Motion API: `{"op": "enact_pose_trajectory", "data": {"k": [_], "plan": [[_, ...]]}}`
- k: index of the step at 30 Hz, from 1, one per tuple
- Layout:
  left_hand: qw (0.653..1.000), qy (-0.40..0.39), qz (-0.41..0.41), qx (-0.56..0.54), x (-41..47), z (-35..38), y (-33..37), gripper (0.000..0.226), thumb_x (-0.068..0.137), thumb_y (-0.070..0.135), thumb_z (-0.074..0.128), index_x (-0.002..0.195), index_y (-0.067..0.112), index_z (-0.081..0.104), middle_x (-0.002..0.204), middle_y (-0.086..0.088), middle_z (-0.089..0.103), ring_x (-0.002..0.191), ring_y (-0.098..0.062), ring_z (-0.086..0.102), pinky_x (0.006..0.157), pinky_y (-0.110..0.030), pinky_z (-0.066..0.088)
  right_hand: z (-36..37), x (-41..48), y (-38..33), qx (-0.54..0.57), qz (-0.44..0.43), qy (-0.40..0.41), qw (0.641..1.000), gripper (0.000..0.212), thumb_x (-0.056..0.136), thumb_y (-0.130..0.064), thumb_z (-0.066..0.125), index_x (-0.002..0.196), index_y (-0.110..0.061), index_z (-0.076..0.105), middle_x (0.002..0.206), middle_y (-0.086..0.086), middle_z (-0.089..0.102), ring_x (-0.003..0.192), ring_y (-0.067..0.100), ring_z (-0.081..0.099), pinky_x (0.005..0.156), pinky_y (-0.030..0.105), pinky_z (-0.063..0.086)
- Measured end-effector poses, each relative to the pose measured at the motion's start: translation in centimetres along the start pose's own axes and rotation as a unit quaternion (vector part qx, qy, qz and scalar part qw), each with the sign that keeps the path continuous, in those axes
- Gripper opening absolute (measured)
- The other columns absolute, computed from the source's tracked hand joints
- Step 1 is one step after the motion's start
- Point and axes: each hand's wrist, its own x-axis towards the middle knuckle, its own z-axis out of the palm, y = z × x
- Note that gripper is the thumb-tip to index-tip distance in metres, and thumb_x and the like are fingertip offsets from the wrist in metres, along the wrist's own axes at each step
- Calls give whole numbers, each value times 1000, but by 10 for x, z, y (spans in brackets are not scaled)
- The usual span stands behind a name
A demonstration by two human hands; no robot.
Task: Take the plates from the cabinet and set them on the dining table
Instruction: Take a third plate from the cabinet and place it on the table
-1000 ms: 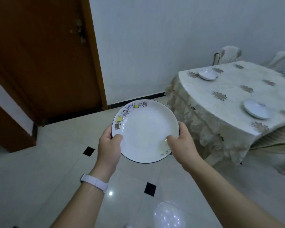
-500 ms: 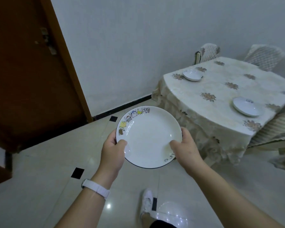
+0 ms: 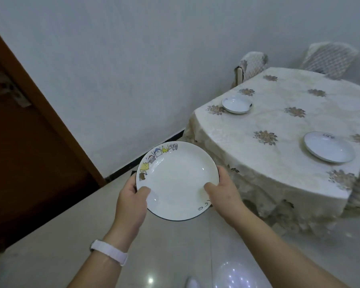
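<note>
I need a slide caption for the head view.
Left hand and right hand hold a decorated plate; on the dining table lie a far plate and a near plate.

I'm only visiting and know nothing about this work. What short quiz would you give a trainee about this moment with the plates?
1. True or false: the plate with drawings rests on the table.
2. How many plates lie on the table? A one, B two, C three.
3. Fill in: the left hand and right hand grip the plate with drawings by its ____.
Key: 1 false, it is held above the floor. 2 B, a far plate and a near plate. 3 rim.
</note>
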Motion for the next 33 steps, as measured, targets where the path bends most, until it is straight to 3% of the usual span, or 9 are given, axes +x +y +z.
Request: {"op": "enact_pose_trajectory", "data": {"k": [5,9,16,21,24,27,33], "plan": [[1000,-2,-8,-24,58,30,9,47,72,11,51,105,37,70,104,10,75,93,-12,71,71,-28,54,-14,56,-19,-14,-15,27,999,49,66,-24,47,110,-45,51,98,-19,64,87,5,63,70,34,56],[999,-40,-2,-18,94,55,16,48,75,8,48,104,40,70,100,13,75,90,-8,71,61,-17,52,-30,85,-25,-38,-5,55,998,40,64,-25,46,98,-47,49,93,-16,63,83,9,63,66,31,52],[993,-117,2,-8,169,96,22,50,72,12,47,109,38,69,103,12,75,90,-9,71,61,-17,53,-45,138,-27,-26,18,110,993,36,74,-15,49,100,-38,48,90,-4,65,71,19,63,52,26,44],[988,-156,-10,-12,243,111,17,51,72,10,47,110,36,69,105,8,75,96,-16,70,76,-37,58,-34,196,-37,-21,28,151,988,38,78,-10,49,94,-44,50,84,-17,65,70,1,62,45,14,44],[982,-189,-11,-14,299,116,21,52,72,10,47,111,37,69,106,10,75,95,-13,70,71,-29,56,-19,237,-48,-8,37,174,984,39,78,-8,49,93,-43,51,81,-23,65,67,-1,63,43,16,46],[978,-207,-3,-10,360,114,33,53,76,4,46,107,41,70,101,13,75,88,-7,70,61,-16,53,1,284,-66,-19,46,197,979,36,78,-9,51,96,-41,49,89,-14,64,80,5,62,56,23,46],[975,-221,-3,-10,478,99,61,48,71,12,49,102,42,71,97,14,76,83,-4,71,57,-13,51,46,379,-115,-27,38,217,975,45,76,-13,50,113,-39,48,98,-16,62,85,-1,59,61,22,46]]}}
